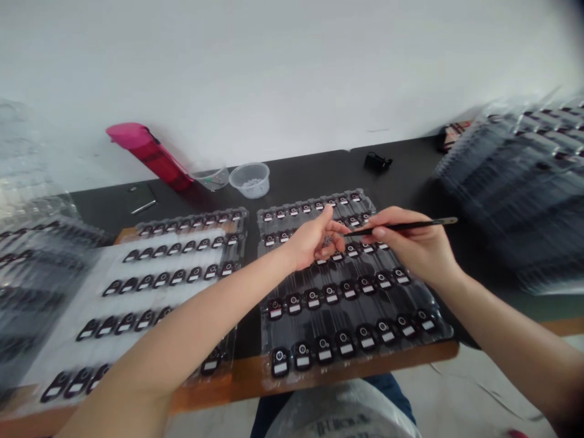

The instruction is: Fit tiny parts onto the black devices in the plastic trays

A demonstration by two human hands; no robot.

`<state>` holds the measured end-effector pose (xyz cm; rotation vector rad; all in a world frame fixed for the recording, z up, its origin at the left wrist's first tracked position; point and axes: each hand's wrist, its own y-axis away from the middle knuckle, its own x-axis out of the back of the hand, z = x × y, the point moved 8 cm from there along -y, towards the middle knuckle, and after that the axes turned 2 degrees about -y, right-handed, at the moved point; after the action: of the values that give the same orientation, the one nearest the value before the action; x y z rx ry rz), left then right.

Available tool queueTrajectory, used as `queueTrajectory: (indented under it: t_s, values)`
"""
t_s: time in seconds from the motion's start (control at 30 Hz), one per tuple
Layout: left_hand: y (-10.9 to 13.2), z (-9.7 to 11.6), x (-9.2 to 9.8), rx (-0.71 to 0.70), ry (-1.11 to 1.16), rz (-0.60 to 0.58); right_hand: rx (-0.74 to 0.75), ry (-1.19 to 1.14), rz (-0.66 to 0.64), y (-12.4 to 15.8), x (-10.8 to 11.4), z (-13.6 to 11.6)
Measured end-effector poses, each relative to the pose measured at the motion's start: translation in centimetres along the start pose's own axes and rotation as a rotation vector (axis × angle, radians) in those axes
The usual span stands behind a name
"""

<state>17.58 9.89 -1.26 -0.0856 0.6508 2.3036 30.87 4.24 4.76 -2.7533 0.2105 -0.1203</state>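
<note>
My left hand (314, 237) hangs over a clear plastic tray (447, 331) of small black devices with white labels and round dials, its fingers pinching several tiny silver pieces (327, 241), perhaps screws. My right hand (410, 240) grips a thin black precision screwdriver (401, 227), whose tip reaches toward my left fingertips. Both hands hide part of the tray's upper rows. A second tray of matching devices (239, 237) lies to the left, partly under my left forearm and a white sheet (150, 292).
A clear tub of small silver parts (249, 180) and a tilted clear cup (210, 177) stand on the black tabletop (301, 170), beside a pink-capped red tube (148, 155). A small black object (378, 162) lies behind the trays. Blurred stacks of trays (515, 182) rise at the right.
</note>
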Motion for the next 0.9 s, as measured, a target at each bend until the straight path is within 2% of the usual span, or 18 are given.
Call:
queueTrajectory:
  t_s: [0.1, 0.2, 0.3, 0.37, 0.57, 0.7, 0.9]
  values:
    - [-0.8, 0.5, 0.8, -0.047, -0.155, 0.089, -0.060, -0.100, 0.138, -0.6, 2.3, 2.0]
    - [-2.2, 2.2, 2.0, -0.182, -0.432, 0.254, -0.097, -0.081, 0.236, -1.3, 4.3, 4.6]
    - [-4.0, 4.6, 2.0, -0.356, -0.747, 0.363, -0.118, -0.033, 0.288, -1.9, 5.4, 6.9]
    - [-5.3, 5.5, 1.8, -0.398, -0.927, 0.395, -0.116, -0.002, 0.294, -2.1, 5.5, 7.8]
    - [-8.2, 6.0, 1.7, -0.328, -1.205, 0.457, -0.052, 0.078, 0.223, -2.5, 4.5, 8.0]
    - [-8.9, 5.7, 1.9, -0.260, -1.269, 0.486, -0.025, 0.074, 0.202, -2.5, 4.2, 8.2]
    - [-9.3, 5.5, 1.6, -0.237, -1.307, 0.474, -0.005, 0.100, 0.180, -2.5, 4.2, 8.4]
